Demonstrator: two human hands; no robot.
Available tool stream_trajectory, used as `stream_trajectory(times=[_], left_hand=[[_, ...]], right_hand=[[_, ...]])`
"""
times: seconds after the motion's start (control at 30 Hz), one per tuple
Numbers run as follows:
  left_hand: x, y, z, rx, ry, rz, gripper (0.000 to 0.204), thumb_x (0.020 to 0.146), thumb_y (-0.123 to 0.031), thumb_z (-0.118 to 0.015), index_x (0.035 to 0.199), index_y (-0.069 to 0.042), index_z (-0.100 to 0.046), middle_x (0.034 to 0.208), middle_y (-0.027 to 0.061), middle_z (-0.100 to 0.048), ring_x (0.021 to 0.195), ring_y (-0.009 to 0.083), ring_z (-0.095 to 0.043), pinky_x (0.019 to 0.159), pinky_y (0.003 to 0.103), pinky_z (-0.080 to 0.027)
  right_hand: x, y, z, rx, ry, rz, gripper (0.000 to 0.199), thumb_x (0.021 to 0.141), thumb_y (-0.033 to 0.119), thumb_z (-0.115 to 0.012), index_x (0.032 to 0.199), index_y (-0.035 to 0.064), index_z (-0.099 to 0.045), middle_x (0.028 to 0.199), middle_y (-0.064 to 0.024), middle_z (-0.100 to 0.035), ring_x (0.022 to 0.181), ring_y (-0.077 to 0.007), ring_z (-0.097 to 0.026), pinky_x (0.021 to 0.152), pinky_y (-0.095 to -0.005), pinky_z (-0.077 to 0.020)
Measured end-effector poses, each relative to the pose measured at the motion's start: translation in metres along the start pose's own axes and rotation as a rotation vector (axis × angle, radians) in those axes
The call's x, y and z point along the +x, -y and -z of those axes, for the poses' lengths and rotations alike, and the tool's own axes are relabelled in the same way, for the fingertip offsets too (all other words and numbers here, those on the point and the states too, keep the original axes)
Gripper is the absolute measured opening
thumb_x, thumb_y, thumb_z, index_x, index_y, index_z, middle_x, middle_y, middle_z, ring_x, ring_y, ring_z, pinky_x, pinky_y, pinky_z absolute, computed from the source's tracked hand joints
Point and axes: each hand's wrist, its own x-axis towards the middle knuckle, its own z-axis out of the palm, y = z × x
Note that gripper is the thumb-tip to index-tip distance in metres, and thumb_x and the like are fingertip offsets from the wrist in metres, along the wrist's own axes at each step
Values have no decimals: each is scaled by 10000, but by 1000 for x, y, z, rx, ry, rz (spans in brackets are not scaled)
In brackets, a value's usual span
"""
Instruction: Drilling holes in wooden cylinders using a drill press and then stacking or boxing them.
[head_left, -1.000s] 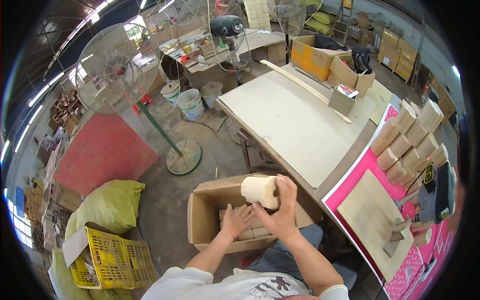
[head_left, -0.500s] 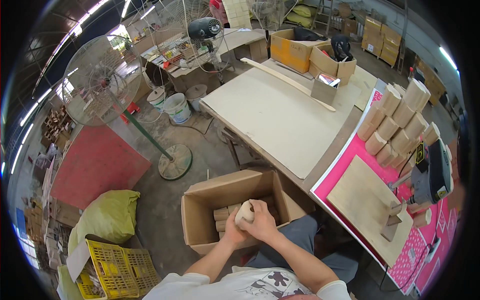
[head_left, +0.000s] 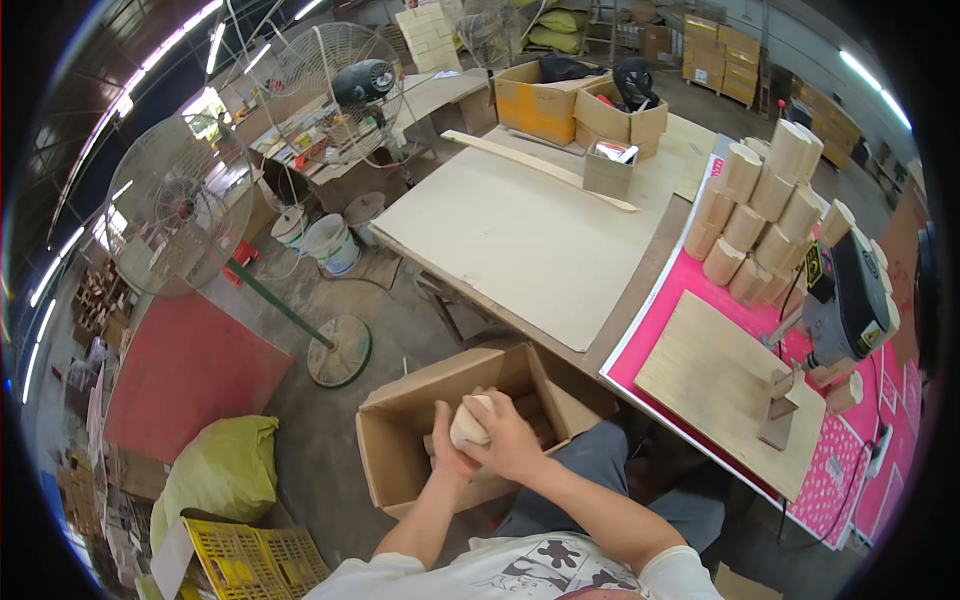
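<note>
Both my hands hold a short, pale wooden block (head_left: 468, 424) with a rounded, lobed outline above an open cardboard box (head_left: 384, 440). My left hand (head_left: 452, 452) is closed round its left and lower side. From the right, my right hand (head_left: 507, 438) grips it with curled fingers across its top. Inside the box lie several similar wooden pieces (head_left: 533, 412), partly hidden by my hands. On the right, a tall stack of pale wooden blocks (head_left: 742, 228) stands on a pink-covered table (head_left: 655, 312).
A bench drill (head_left: 845, 305) and wooden board (head_left: 715, 370) occupy the pink table. A pale sheet-topped table (head_left: 510, 250) bears a long wooden strip (head_left: 540, 170) and boxes. Leftward are a standing fan (head_left: 180, 205), a green sack (head_left: 225, 470) and a yellow crate (head_left: 245, 560).
The block has tilted and turned in my hands, and my right fingers now cover more of its top. My view has shifted slightly, moving the surroundings mostly leftward in the picture.
</note>
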Motion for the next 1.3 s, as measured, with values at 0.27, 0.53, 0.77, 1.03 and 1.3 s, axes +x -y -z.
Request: stream_trajectory(times=[0.27, 0.53, 0.77, 1.03, 1.3], left_hand=[[-39, 37, -14, -796, -189, 392, 559, 1118, -565, -519, 1468, -155, -667, 1461, 122, -697, 1338, 371, -661, 1167, 573, -513], [-25, 18, -14, -704, -159, 453, 563, 1112, -548, -539, 1473, -135, -666, 1412, 121, -725, 1293, 362, -693, 1129, 575, -539], [-24, 6, -24, -578, -119, 473, 567, 1100, -542, -560, 1470, -125, -668, 1417, 120, -725, 1292, 353, -691, 1142, 568, -524], [-36, -4, -35, -636, 4, 423, 638, 1106, -545, -559, 1555, -93, -587, 1558, 153, -631, 1438, 363, -593, 1225, 603, -428], [-58, -33, -41, -589, 198, 281, 730, 1093, -552, -575, 1642, -81, -475, 1675, 171, -509, 1526, 374, -505, 1260, 600, -387]], right_hand=[[-60, -35, -29, -2, 104, -281, 823, 884, 429, -836, 1578, 70, -575, 1450, -287, -562, 1306, -489, -635, 1107, -533, -543], [-55, -32, -9, 76, 94, -384, 906, 905, 466, -834, 1640, 68, -485, 1503, -257, -539, 1331, -465, -632, 1118, -517, -540], [-65, -33, 1, 43, 44, -382, 906, 928, 474, -823, 1632, 19, -480, 1548, -252, -535, 1414, -442, -582, 1186, -496, -491], [-79, -42, 8, 163, -41, -412, 915, 965, 491, -794, 1631, -40, -459, 1550, -282, -547, 1405, -453, -589, 1199, -487, -477], [-76, -48, 7, 651, -95, -660, 765, 1046, 509, -720, 1589, 8, -521, 1427, -179, -667, 1296, -298, -665, 1013, -426, -584]])
